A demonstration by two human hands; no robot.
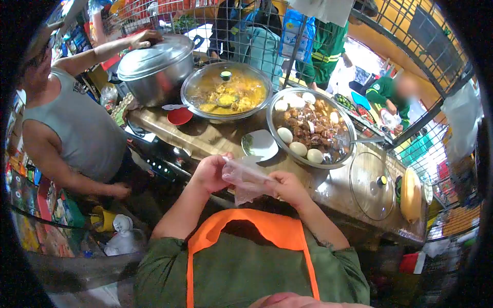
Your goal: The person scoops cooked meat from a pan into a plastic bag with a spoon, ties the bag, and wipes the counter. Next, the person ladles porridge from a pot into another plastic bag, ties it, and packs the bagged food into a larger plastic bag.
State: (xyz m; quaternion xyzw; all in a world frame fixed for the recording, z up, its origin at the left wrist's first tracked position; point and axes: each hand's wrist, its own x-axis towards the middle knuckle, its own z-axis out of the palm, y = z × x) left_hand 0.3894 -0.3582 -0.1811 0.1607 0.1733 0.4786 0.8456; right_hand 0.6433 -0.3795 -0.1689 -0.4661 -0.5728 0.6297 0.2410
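Though it is creased, the whitish plastic bag [248, 180] looks translucent.

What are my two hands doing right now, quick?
Left hand: closed, holding one side of the plastic bag.
Right hand: closed, holding the other side.

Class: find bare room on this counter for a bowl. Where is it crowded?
Bare wood shows on the counter between the red bowl and the white dish, and in front of the egg pan, left of the glass lid. The back is crowded: pot, covered pan and egg pan. A plastic bag hides part of the front edge.
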